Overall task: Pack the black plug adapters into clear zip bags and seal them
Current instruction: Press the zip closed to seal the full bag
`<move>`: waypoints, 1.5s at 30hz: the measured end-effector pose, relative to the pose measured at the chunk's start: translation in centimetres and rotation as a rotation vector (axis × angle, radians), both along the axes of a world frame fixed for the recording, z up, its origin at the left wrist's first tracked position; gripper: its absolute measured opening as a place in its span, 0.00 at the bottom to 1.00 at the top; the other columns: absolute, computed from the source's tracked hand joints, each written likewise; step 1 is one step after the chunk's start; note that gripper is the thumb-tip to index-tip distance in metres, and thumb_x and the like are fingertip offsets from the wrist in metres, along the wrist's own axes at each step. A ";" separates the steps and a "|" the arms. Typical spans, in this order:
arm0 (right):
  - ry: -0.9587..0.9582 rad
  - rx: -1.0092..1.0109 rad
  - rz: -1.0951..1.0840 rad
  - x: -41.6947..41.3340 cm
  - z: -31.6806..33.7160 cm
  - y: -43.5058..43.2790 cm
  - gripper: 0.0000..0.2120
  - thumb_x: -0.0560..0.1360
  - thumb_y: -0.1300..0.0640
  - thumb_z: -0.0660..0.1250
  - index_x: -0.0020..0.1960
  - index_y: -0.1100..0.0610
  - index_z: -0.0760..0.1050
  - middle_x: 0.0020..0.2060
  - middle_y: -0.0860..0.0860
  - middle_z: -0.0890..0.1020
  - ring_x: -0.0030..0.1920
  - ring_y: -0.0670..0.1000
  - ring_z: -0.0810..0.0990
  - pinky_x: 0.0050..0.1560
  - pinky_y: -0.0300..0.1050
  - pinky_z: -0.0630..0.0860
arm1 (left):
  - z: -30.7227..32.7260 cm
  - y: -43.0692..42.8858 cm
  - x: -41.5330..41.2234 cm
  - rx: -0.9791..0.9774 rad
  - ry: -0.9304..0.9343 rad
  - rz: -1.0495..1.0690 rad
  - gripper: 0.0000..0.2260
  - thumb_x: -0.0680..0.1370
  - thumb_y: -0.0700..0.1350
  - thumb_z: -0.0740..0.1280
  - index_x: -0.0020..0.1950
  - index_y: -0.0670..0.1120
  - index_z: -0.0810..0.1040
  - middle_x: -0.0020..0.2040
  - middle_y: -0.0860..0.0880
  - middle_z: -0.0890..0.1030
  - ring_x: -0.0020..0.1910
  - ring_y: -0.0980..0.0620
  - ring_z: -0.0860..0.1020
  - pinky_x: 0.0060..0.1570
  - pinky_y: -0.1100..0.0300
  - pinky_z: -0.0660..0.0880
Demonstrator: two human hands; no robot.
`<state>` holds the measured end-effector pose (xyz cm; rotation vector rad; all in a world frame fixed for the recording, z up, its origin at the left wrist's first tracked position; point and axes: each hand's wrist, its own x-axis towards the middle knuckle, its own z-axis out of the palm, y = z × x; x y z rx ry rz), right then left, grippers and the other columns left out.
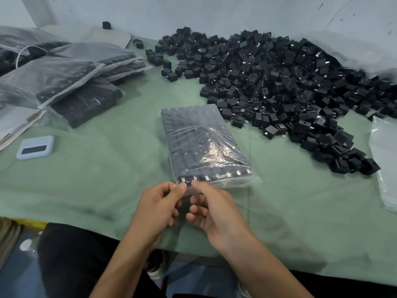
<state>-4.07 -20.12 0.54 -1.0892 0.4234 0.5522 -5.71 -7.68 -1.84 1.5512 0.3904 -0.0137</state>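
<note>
Zip bag [202, 145] of adapters lies flat, both hands' grip, left [158, 203] and right [211, 208], seemingly pinching its mouth.

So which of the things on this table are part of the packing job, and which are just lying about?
Part of the job:
- clear zip bag filled with black plug adapters, its near edge pinched by the left hand and right hand
- big loose heap of black plug adapters
- stack of filled bags
- empty clear bags

Just lying about:
- small pale blue device with a dark screen
- white papers
</note>
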 end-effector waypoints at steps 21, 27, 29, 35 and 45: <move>0.066 0.070 -0.196 -1.8 0.1 0.8 0.01 0.74 0.64 0.69 0.45 0.62 0.77 0.26 0.50 0.73 0.24 0.46 0.71 0.24 0.39 0.73 | 0.3 -0.6 -1.0 0.001 -0.062 -0.020 0.17 0.79 0.42 0.68 0.29 0.47 0.75 0.25 0.49 0.71 0.22 0.57 0.66 0.20 0.69 0.62; 0.072 0.045 -0.297 -1.1 0.2 0.4 0.03 0.74 0.66 0.67 0.47 0.62 0.75 0.24 0.49 0.69 0.21 0.45 0.67 0.20 0.37 0.68 | 0.2 -0.7 -1.0 0.048 -0.087 -0.031 0.15 0.78 0.43 0.69 0.32 0.41 0.75 0.26 0.49 0.70 0.23 0.55 0.65 0.20 0.69 0.61; 0.069 0.045 -0.298 -1.2 0.1 0.3 0.03 0.74 0.66 0.67 0.47 0.62 0.75 0.24 0.49 0.69 0.21 0.45 0.67 0.20 0.38 0.68 | 0.2 -0.7 -1.0 0.046 -0.087 -0.035 0.15 0.78 0.43 0.69 0.34 0.38 0.75 0.26 0.49 0.70 0.23 0.55 0.65 0.20 0.69 0.61; 0.082 0.057 -0.318 -1.4 -0.3 -0.3 0.03 0.72 0.65 0.70 0.46 0.64 0.78 0.25 0.50 0.71 0.22 0.45 0.70 0.22 0.37 0.72 | 0.3 -0.6 -1.0 0.026 -0.081 -0.048 0.15 0.78 0.44 0.70 0.35 0.36 0.75 0.27 0.49 0.70 0.24 0.56 0.65 0.20 0.69 0.61; 0.198 0.164 -0.489 -0.1 0.5 -0.4 0.09 0.72 0.67 0.67 0.34 0.59 0.73 0.23 0.47 0.66 0.19 0.42 0.62 0.17 0.34 0.61 | 0.7 -1.0 -0.9 -0.036 -0.067 -0.049 0.14 0.78 0.45 0.70 0.32 0.45 0.77 0.27 0.48 0.65 0.24 0.55 0.61 0.20 0.69 0.57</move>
